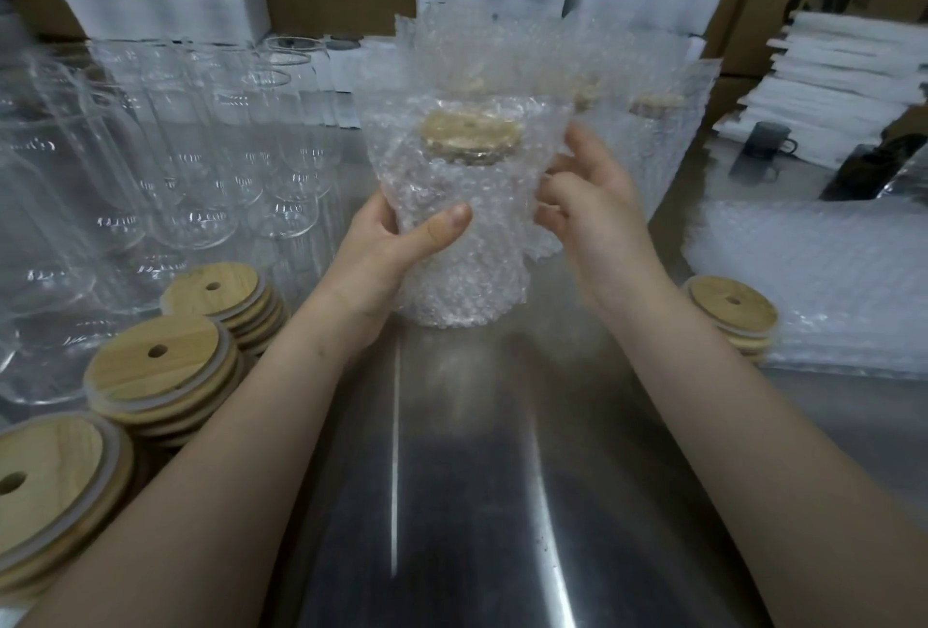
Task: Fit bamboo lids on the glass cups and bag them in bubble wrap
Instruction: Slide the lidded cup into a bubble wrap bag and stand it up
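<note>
Cup (464, 271) with lid (472, 134), inside bubble bag (482, 60), held over the table (477, 477). Left hand (401, 246) grips its body; right hand (587, 206) curled at bag's edge, grip unclear. Risk: slick wrap, one-handed hold, glass may drop.

Both bare forearms reach up toward 12 o'clock, the left coming in from 7 o'clock and the right from 4 o'clock, converging at the middle. The left hand (396, 246) grips the bubble-wrap bag (467, 276) at its 9 o'clock side, thumb laid across the front and fingers wrapped behind. The right hand (587, 206) sits at the bag's 3 o'clock edge, thumb raised, fingers curled against it; whether they pinch is unclear.
</note>
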{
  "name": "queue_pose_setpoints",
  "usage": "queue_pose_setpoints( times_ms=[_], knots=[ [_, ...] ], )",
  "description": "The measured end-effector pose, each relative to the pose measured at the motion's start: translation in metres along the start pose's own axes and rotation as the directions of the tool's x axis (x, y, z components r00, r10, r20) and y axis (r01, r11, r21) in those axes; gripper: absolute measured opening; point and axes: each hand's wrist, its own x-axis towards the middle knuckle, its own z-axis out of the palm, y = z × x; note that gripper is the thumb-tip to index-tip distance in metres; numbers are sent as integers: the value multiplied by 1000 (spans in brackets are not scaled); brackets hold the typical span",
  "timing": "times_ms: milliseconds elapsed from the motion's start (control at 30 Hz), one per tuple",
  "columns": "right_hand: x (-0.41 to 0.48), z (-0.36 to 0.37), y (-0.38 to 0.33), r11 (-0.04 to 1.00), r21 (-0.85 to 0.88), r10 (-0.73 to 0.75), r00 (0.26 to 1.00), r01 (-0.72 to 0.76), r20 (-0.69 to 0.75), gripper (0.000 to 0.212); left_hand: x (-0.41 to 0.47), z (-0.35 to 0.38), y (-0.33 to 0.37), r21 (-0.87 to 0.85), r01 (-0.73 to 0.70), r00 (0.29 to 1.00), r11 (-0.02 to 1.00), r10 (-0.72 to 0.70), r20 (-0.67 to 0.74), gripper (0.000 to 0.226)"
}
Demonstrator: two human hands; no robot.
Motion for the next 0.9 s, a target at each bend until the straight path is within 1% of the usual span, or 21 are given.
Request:
queue_pose_setpoints(
  times_ms=[33, 100, 167, 233, 300, 367, 500, 567, 633, 700, 767, 833, 900],
  knots=[
    [0, 1, 2, 999, -52, 18, 1000, -17, 25, 44, 0, 0, 0, -7, 1, 1000, 1000, -1, -2, 65],
    [-2, 3, 4, 994, -110, 4, 1000, -1, 30, 27, 0, -1, -1, -10, -6, 1000, 1000, 6, -12, 68],
    [-4, 3, 3, 995, -94, -32, 999, 31, -5, 16, 0, -2, 0, -2, -20, 999, 1000, 20, -31, 69],
    [-5, 2, 2, 994, -64, -87, 995, 83, -56, 13, -1, -1, 4, 23, -38, 997, 999, 40, -61, 79],
    [-6, 1, 1, 990, -49, -137, 986, 133, -90, 13, 0, 1, 8, 37, -52, 995, 998, 55, -79, 95],
    [-7, 3, 0, 982, -50, -186, 975, 181, -119, 13, 1, 2, 8, 18, -71, 993, 997, 72, -93, 101],
    [-7, 3, 1, 971, -101, -231, 960, 217, -160, 16, 1, 3, 5, -47, -90, 994, 995, 87, -60, 91],
    [-6, 2, 2, 971, -125, -223, 961, 204, -166, 18, 2, 1, 4, -72, -88, 996, 994, 85, -41, 87],
    [-4, 0, 3, 974, -126, -211, 960, 190, -182, 16, 1, -1, 2, -61, -54, 998, 997, 55, 10, 78],
    [-2, 0, 5, 976, -120, -205, 959, 183, -198, 15, -1, -1, 0, 26, 28, 997, 999, -30, 77, 81],
    [-1, -1, 6, 977, -119, -200, 958, 178, -204, 14, -3, -3, -1, 151, 122, 981, 981, -142, 132, 95],
    [0, -2, 8, 978, -118, -193, 960, 172, -202, 14, -3, -5, 1, 303, 198, 949, 932, -259, 177, 104],
    [2, -4, 9, 978, -127, -187, 959, 163, -211, 15, -3, -4, 5, 453, 223, 918, 863, -342, 201, 105]
  ],
)
